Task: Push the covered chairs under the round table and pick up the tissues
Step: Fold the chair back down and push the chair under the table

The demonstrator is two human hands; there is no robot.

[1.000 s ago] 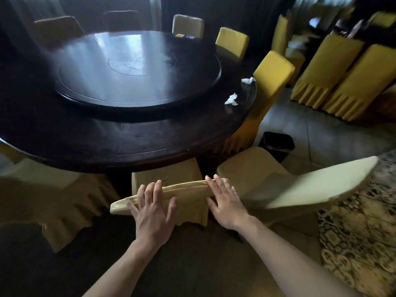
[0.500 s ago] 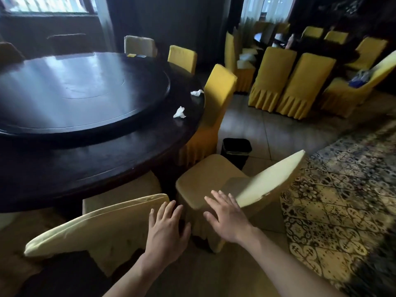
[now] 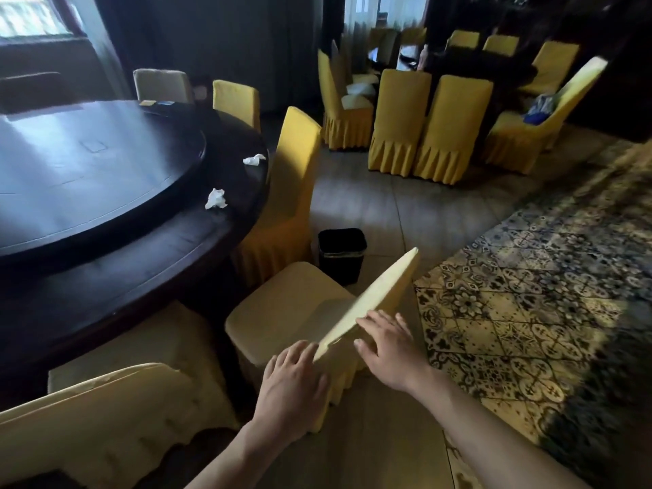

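A pale yellow covered chair (image 3: pixel 282 308) stands out from the dark round table (image 3: pixel 148 273), its seat facing the table. My left hand (image 3: pixel 293 386) lies against the lower left end of its backrest. My right hand (image 3: pixel 388 344) rests flat on the back of the same backrest, fingers spread. Another pale covered chair (image 3: pixel 106 418) sits at bottom left with its seat under the table edge. Two crumpled white tissues lie on the table: one near the turntable edge (image 3: pixel 216 199), one further back (image 3: pixel 254 159).
A black waste bin (image 3: pixel 341 254) stands on the floor just beyond the chair. A bright yellow chair (image 3: pixel 285 195) is tucked at the table's right side. More yellow chairs (image 3: pixel 427 128) cluster at the back. A patterned carpet (image 3: pixel 529 305) covers the floor at right.
My hands left the first chair, which now sits tucked at bottom left, and moved right onto the backrest of the second chair. The view swung to the right.
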